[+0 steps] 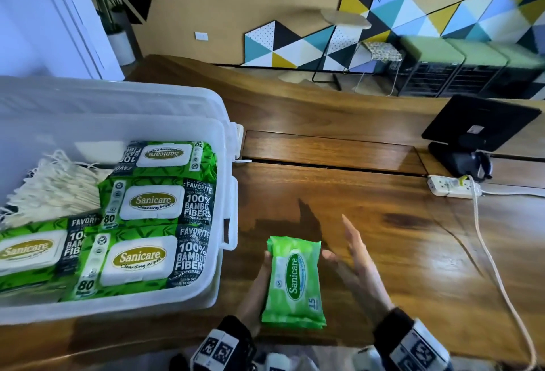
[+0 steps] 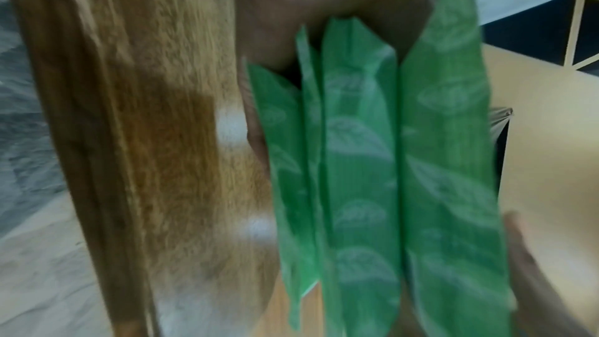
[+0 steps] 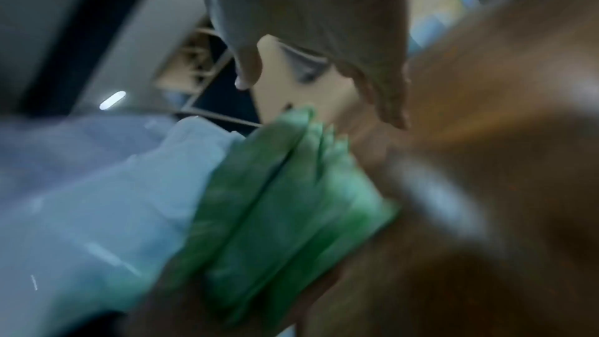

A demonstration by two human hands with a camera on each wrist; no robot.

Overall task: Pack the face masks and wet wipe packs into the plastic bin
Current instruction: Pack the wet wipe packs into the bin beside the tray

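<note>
Three wipe packs [image 1: 295, 279] (stacked) in left grip [image 1: 259, 282]

Wood table [image 1: 368, 223] carries: clear plastic bin [image 1: 227, 182] left of the fingers [image 1: 352, 238], white power strip [image 1: 451, 186] and black monitor stand [image 1: 460, 158] far right.

We read "Sanicare" in a green oval on the small green wipe pack [image 1: 294, 282], with the number "15" near its lower end; its smaller script is too fine to make out. On the large wipe packs [image 1: 153, 202] in the plastic bin [image 1: 227, 182] we read "Sanicare Cleansing Wipes" on the white lids, "FAVORITE", "100% BAMBOO FIBERS" and "BIODEGRADABLE" on the dark panels, and "80". In both wrist views nothing is legible.
</note>
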